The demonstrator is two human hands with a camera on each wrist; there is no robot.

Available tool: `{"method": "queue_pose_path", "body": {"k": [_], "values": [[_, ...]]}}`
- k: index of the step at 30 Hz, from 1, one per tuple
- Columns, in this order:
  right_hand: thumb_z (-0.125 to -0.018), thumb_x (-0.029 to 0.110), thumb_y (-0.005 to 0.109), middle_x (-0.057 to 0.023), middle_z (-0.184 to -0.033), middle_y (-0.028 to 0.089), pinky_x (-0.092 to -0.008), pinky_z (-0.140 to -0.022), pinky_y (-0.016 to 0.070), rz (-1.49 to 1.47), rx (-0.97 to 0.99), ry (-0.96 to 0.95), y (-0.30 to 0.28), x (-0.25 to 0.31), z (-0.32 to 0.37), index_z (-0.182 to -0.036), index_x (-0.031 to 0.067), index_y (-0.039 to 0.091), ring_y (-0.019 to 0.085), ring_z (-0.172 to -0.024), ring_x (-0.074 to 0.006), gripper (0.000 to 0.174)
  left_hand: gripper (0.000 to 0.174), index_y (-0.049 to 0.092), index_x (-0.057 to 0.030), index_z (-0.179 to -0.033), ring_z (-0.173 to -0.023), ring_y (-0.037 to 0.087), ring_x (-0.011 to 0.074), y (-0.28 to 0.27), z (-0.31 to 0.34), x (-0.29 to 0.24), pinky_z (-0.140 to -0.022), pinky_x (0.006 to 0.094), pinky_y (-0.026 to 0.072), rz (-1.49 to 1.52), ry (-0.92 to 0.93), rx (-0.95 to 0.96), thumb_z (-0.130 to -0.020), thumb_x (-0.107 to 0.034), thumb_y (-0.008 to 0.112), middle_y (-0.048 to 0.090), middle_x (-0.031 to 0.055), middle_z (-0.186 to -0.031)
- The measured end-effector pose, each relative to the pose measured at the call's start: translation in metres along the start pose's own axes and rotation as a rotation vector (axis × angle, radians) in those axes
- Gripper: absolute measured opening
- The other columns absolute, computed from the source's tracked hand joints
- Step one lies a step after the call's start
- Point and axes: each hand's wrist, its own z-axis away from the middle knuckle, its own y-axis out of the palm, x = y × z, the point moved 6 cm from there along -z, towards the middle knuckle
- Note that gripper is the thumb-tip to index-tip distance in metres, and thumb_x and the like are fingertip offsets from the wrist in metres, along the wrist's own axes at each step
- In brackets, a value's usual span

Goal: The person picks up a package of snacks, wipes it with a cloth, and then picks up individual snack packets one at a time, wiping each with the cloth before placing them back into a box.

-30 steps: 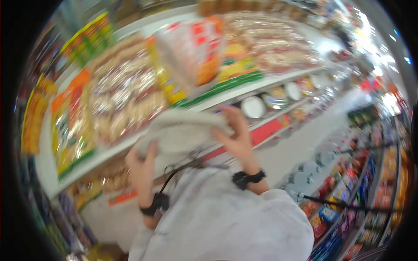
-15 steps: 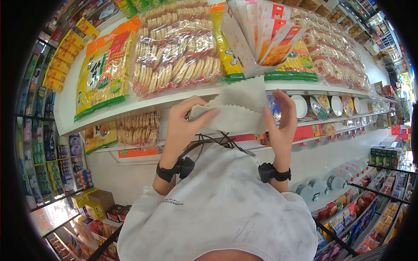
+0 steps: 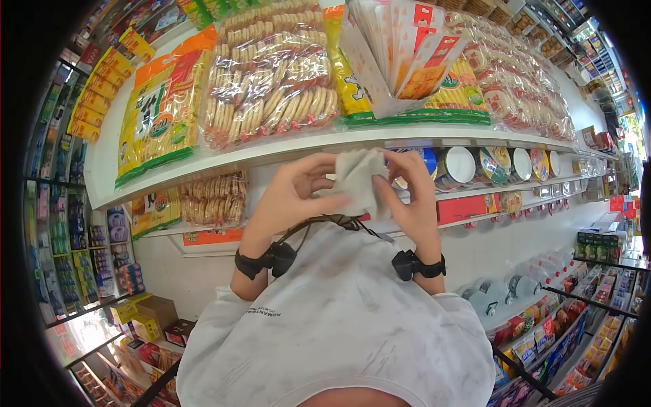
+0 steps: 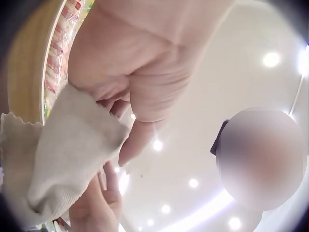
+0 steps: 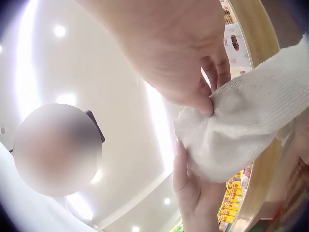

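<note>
An off-white cloth [image 3: 359, 180] with a wavy edge is bunched and folded between both hands, in front of the shelf edge. My left hand [image 3: 291, 197] holds its left side, with the thumb stretched along the near side. On the other side, my right hand [image 3: 412, 193] pinches the cloth between thumb and fingers. The right wrist view shows the right thumb pressed into the soft cloth [image 5: 246, 111], the left fingers against its lower edge. In the left wrist view a fold of the cloth [image 4: 72, 150] hangs beside the left palm.
Just beyond the hands runs a white shelf [image 3: 224, 159] bearing bagged round biscuits [image 3: 271, 74], yellow noodle packs [image 3: 166, 108] and a box of hanging-tab packets [image 3: 400, 61]. Tubs [image 3: 458, 166] stand on the shelf below. Large water bottles [image 3: 481, 298] are lower right.
The cloth was stretched wide between the hands and is now gathered into a smaller bundle. Both hands have come closer together. The view was blurred and tilted at first, then steadied.
</note>
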Motion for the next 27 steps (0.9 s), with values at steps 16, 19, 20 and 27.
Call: {"method": "queue_pose_path", "body": {"k": [16,19,20,27], "values": [[-0.076,-0.002,0.076,-0.0062,-0.088,0.058,-0.032,-0.076,0.0455,0.063,-0.014,-0.073,-0.007,0.012,-0.003,-0.102,0.0054,0.072,0.057,-0.085,-0.0212,0.028,0.022,0.069,0.0038,-0.109,-0.094,0.059,0.0145,0.004,-0.005,-0.004,-0.084,0.0276,0.045,-0.442,0.202,-0.001,-0.086,0.004,0.068,0.066,0.008,-0.1],[-0.076,-0.002,0.075,-0.0083,-0.095,0.061,-0.0336,-0.081,0.047,0.085,-0.046,-0.096,-0.008,0.009,-0.003,-0.099,0.0053,0.071,0.059,-0.093,-0.0231,0.024,0.024,0.069,0.0032,-0.11,-0.096,0.059,0.0147,0.002,-0.006,-0.002,-0.084,0.0272,0.0449,-0.455,0.223,0.017,-0.087,0.004,0.068,0.065,0.008,-0.102],[-0.077,-0.001,0.075,-0.0091,-0.098,0.062,-0.0342,-0.083,0.0475,0.095,-0.062,-0.112,-0.01,0.008,-0.002,-0.098,0.0052,0.07,0.06,-0.096,-0.0237,0.023,0.024,0.069,0.0031,-0.111,-0.096,0.059,0.0147,0.003,-0.006,-0.002,-0.084,0.0272,0.0449,-0.451,0.208,0.025,-0.086,0.003,0.068,0.065,0.008,-0.103],[-0.083,0.001,0.07,-0.0102,-0.109,0.064,-0.0336,-0.09,0.0461,-0.268,0.05,0.081,0.0,-0.008,0.002,-0.102,0.0021,0.062,0.06,-0.103,-0.0209,0.021,0.029,0.07,-0.0018,-0.111,-0.093,0.062,0.0166,0.009,-0.007,0.001,-0.085,0.0294,0.0468,-0.438,0.143,0.093,-0.083,-0.007,0.074,0.066,0.0069,-0.102]]}}
